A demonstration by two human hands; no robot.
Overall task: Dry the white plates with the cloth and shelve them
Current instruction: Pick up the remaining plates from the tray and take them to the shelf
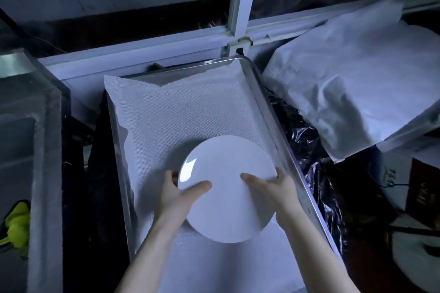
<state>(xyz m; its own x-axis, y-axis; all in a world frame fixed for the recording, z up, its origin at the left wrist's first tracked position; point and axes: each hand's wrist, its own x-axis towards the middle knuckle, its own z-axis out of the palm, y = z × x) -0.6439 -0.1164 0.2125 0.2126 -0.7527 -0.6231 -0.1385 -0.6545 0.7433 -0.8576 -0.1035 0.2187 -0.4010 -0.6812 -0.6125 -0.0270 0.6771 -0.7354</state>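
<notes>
A person's left hand (175, 194) and right hand (276, 189) grip a plate (228, 197) by opposite rims, thumbs on top, over the near half of a mesh-lined tray (264, 102).

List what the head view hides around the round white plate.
All in the head view:
Round white plate: underside hidden; resting on or above the white mesh liner, unclear.
Left hand and right hand: fingers largely hidden beneath the plate's rim.
Yellow-green cloth: cut off by the left edge.
</notes>
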